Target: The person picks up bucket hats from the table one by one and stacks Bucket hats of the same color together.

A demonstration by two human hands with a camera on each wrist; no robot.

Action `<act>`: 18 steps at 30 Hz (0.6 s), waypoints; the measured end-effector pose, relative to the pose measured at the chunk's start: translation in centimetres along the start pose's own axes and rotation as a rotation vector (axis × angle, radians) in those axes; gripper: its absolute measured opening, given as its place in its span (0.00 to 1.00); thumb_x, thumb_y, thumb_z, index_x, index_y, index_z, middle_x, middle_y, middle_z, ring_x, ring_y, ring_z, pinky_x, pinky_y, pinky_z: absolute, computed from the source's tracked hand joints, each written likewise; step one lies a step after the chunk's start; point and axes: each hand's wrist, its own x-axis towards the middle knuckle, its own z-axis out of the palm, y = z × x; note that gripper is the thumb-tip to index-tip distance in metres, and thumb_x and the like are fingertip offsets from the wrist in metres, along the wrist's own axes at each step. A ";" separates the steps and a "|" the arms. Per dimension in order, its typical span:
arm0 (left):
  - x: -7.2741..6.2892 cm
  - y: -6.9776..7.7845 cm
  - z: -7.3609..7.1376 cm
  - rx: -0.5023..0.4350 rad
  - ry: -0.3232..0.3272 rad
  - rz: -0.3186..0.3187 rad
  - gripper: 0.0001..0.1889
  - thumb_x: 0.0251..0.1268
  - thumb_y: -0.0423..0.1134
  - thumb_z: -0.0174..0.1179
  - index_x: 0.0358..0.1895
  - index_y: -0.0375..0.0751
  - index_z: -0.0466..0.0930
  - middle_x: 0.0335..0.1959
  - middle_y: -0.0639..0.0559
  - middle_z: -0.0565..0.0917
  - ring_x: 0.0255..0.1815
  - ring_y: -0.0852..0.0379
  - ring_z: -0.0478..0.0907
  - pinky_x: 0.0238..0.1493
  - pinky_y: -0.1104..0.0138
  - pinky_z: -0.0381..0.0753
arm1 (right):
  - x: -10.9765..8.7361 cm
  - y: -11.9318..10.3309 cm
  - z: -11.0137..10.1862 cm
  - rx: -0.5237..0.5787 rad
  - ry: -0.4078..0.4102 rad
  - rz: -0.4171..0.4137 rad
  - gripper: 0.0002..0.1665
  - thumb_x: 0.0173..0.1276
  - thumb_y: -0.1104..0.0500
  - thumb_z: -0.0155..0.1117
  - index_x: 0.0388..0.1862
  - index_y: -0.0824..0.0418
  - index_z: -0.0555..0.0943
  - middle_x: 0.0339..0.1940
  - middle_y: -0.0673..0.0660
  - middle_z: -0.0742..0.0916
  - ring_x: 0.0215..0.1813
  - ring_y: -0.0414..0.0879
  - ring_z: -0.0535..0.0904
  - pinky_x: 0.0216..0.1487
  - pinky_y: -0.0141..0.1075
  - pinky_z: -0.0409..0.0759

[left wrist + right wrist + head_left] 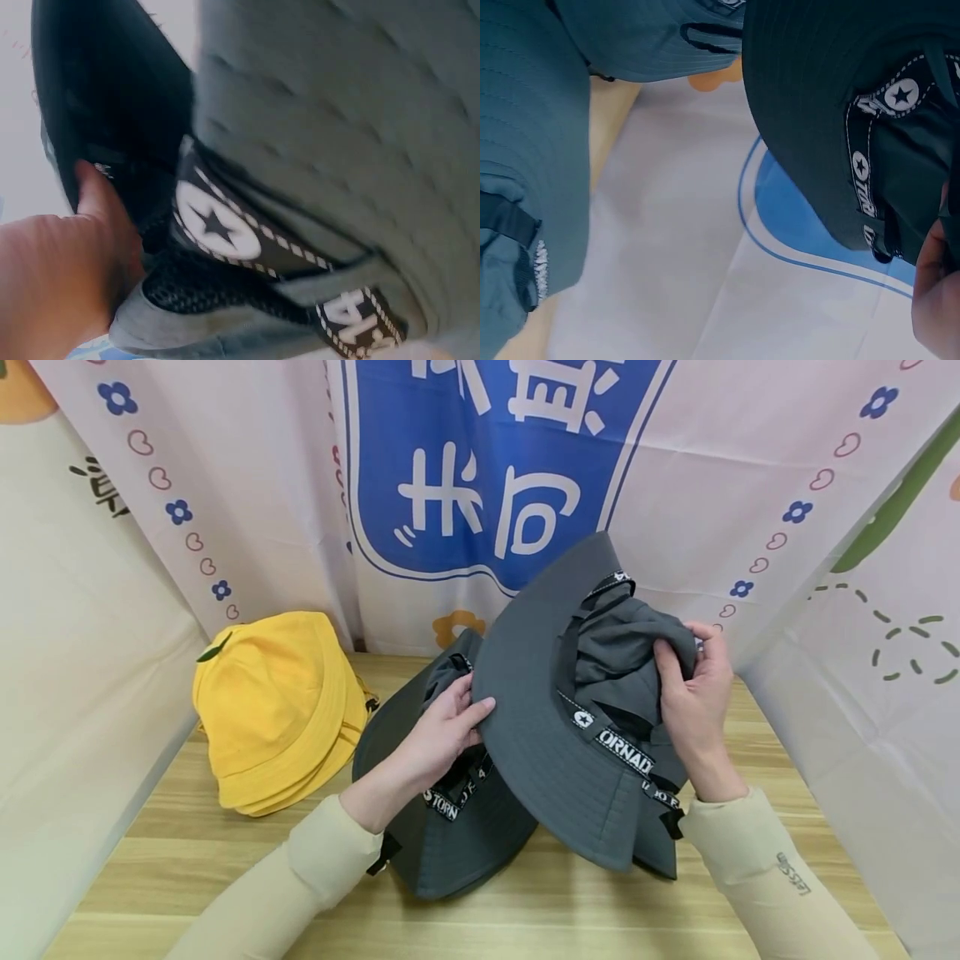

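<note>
A dark grey bucket hat [540,693], banded with black-and-white lettered tape, is held up tilted between both hands. My right hand [697,702] pinches its crumpled crown, with the thumb on the near side. Its brim edge is between the thumb and fingers of my left hand [446,718], most of those fingers being hidden behind the brim. Below the left hand lies another dark grey hat [457,868]. In the left wrist view, star-printed tape [217,225] fills the middle, with the left thumb at the left. The right wrist view shows the right fingers [934,262] on the crown.
Stacked yellow bucket hats [270,710], the top one with a green leaf tab, sit left on the wooden table [225,868]. Part of another dark grey brim [656,843] shows beneath the raised hat. Printed white cloth [750,468] encloses the back and sides.
</note>
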 end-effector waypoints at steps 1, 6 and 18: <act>0.1 0.0 0.0 -0.061 -0.016 -0.002 0.28 0.82 0.36 0.43 0.78 0.41 0.48 0.72 0.40 0.69 0.60 0.55 0.78 0.56 0.62 0.83 | 0.0 0.2 0.0 -0.004 -0.007 0.019 0.10 0.71 0.66 0.62 0.50 0.60 0.78 0.40 0.41 0.83 0.31 0.30 0.79 0.33 0.22 0.73; 0.0 0.5 0.1 -0.214 -0.060 0.014 0.25 0.83 0.35 0.38 0.77 0.43 0.48 0.70 0.38 0.69 0.52 0.59 0.82 0.49 0.62 0.85 | -0.3 1.5 0.0 0.004 -0.035 0.146 0.10 0.73 0.64 0.60 0.50 0.54 0.77 0.41 0.40 0.83 0.32 0.28 0.79 0.34 0.22 0.75; 0.0 2.1 1.0 -0.420 -0.001 0.091 0.26 0.81 0.29 0.38 0.76 0.46 0.48 0.70 0.44 0.68 0.52 0.62 0.82 0.50 0.66 0.84 | -1.5 3.9 0.3 0.513 -0.075 0.671 0.27 0.82 0.38 0.32 0.50 0.49 0.77 0.46 0.43 0.81 0.44 0.34 0.76 0.46 0.25 0.74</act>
